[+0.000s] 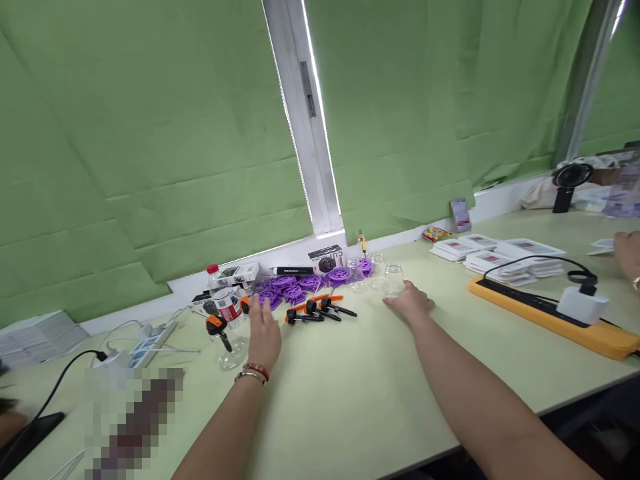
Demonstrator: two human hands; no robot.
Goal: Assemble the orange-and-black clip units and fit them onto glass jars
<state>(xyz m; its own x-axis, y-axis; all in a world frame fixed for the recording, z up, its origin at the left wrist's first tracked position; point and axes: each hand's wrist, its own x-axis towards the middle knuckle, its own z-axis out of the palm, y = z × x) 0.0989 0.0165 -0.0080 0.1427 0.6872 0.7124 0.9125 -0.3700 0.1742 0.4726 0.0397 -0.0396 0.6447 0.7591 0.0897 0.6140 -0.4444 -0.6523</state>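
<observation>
My left hand (264,337), fingers stretched out, is beside a black-and-orange cap (245,305); whether it touches the cap I cannot tell. Left of this hand stands a clear glass bottle (231,357) with a black-and-orange stopper (217,325), its black stem inside. My right hand (411,303) has its thumb and fingers around the lower part of a clear glass jar (394,279). More clear glass jars (356,275) stand just left of it. Between my hands lie several black stems with black-and-orange heads (313,309). Purple wheel-shaped pieces (285,290) are heaped behind them.
A red-capped plastic bottle (229,303) and boxes (327,259) stand along the wall. At right are stacked white cards (493,257), a yellow power strip (540,317) and another person's hand (627,250). At left are a white power strip (153,343), cables and stacked papers (40,337).
</observation>
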